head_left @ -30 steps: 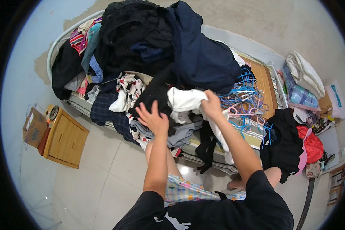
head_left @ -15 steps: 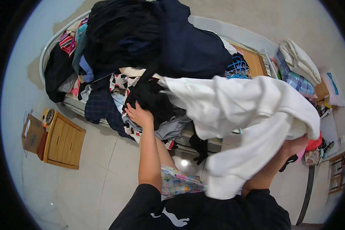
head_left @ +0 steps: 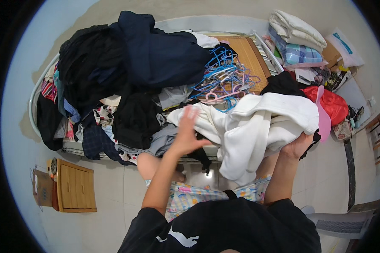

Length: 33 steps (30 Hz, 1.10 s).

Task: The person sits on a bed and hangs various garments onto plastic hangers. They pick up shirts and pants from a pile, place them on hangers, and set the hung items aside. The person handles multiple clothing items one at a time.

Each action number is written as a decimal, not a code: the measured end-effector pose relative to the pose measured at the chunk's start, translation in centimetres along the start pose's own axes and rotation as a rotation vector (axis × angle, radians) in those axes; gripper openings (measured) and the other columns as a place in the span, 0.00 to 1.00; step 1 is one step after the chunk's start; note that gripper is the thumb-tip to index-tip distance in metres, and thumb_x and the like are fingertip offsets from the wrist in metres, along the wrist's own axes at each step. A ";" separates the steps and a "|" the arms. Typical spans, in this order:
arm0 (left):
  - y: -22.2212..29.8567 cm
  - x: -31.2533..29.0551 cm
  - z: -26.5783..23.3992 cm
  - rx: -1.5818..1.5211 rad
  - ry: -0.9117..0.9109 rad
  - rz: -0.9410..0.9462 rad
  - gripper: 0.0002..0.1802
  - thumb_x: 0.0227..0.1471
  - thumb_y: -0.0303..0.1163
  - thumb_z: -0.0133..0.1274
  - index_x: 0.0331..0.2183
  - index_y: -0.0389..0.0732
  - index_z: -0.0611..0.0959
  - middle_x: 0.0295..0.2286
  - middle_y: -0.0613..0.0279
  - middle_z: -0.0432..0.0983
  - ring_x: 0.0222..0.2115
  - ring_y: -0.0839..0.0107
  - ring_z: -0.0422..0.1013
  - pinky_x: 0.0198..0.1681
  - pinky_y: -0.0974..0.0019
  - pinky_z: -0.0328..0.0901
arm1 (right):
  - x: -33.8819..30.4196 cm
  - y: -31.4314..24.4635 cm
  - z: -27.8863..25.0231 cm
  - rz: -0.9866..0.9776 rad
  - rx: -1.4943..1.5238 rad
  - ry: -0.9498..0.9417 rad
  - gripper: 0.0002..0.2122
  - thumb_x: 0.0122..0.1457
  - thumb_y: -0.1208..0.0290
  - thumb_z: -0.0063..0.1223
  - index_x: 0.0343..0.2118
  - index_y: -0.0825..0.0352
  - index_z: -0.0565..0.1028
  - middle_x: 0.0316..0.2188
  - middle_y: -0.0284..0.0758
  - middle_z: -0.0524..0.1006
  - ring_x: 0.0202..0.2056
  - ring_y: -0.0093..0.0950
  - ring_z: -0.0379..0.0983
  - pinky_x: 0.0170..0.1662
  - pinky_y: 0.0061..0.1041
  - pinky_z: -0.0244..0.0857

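Observation:
A thick white sweatshirt (head_left: 257, 126) hangs in folds in front of me, partly over the bed's edge and above my lap. My right hand (head_left: 297, 145) grips it from below at its ribbed hem, with the fingers mostly hidden under the cloth. Over the garment's left end is my left hand (head_left: 187, 137), slightly blurred, its fingers spread; I cannot tell whether it touches the fabric. Left of that hand lie a black garment (head_left: 137, 118) and grey cloth (head_left: 162, 139).
Dark clothes (head_left: 160, 59) are heaped on the bed's left half. Tangled blue and pink hangers (head_left: 228, 78) lie beside a bamboo mat (head_left: 253, 63). At the right are a folded quilt (head_left: 297, 29), a red bag (head_left: 333, 105) and a pink cap (head_left: 324, 118). A wooden cabinet (head_left: 77, 185) stands at left.
The white sweatshirt has swung lower and now hangs more bunched. My left hand has left the black garment and moved right to the sweatshirt. The view has shifted right, showing more hangers.

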State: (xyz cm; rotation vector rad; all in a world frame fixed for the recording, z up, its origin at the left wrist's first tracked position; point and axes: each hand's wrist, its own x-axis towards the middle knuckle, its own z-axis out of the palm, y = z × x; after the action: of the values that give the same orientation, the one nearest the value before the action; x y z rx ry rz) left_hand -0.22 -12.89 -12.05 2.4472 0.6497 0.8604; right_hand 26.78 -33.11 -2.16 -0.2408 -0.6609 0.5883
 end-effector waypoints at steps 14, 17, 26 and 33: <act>6.9 -0.3 -3.3 -1.384 -0.042 -0.462 0.13 0.55 0.27 0.50 0.42 0.34 0.80 0.38 0.59 0.79 0.39 0.71 0.75 0.45 0.68 0.69 | -3.1 -7.3 -5.6 0.201 -0.145 0.195 0.23 0.68 0.55 0.37 0.54 0.69 0.70 0.52 0.41 0.74 0.52 0.36 0.72 0.58 0.39 0.65; 1.9 -2.8 -3.7 -0.984 -0.143 -0.721 0.14 0.55 0.31 0.52 0.42 0.35 0.80 0.34 0.61 0.80 0.37 0.70 0.76 0.43 0.68 0.70 | -3.0 -3.1 -4.5 0.499 -0.278 0.267 0.15 0.68 0.66 0.38 0.45 0.72 0.75 0.43 0.38 0.78 0.43 0.27 0.75 0.50 0.30 0.69; 10.7 -4.2 1.5 -0.497 -0.193 -0.218 0.26 0.53 0.32 0.59 0.54 0.38 0.73 0.49 0.58 0.72 0.51 0.69 0.67 0.55 0.66 0.60 | -8.1 8.5 -2.4 1.081 -0.684 -0.090 0.13 0.63 0.67 0.49 0.37 0.72 0.81 0.30 0.30 0.80 0.32 0.16 0.71 0.36 0.23 0.66; 8.1 -4.9 1.5 -0.534 -0.085 -0.340 0.04 0.59 0.27 0.51 0.33 0.36 0.79 0.30 0.67 0.72 0.31 0.79 0.65 0.36 0.75 0.61 | -8.2 6.6 -2.0 0.956 -0.931 -0.398 0.12 0.63 0.66 0.53 0.30 0.72 0.77 0.19 0.29 0.73 0.24 0.17 0.62 0.29 0.26 0.60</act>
State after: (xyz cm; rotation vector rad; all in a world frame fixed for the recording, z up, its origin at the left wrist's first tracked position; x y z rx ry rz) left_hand -0.37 -22.39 -10.67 1.8208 0.6762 0.6807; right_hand 19.99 -32.63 -10.42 -1.3873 -1.1832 1.2265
